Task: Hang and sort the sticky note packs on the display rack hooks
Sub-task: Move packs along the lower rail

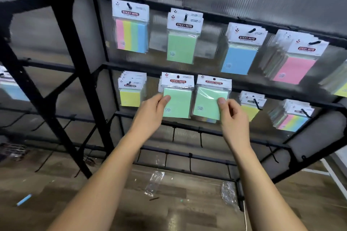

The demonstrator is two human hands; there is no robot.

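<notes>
Two green sticky note packs are held up side by side in front of the black display rack (187, 66). My left hand (152, 112) pinches the left green pack (177, 99) at its left edge, thumb on the front. My right hand (231, 116) pinches the right green pack (211, 99) near its lower right side. Behind the right pack a multicolour pack peeks out below. On the top row hang a striped multicolour pack (131, 30), green packs (182, 43), blue packs (241, 52) and pink packs (294, 63). The second row holds yellow packs (131, 92), more yellow packs (250, 105) and multicolour packs (293, 116).
Lower rails carry bare black hooks (173, 134). Clear plastic wrappers (155, 182) and a small blue item (24, 199) lie on the wooden floor. A second black rack section (56, 62) stands to the left, with blue packs at the far left edge.
</notes>
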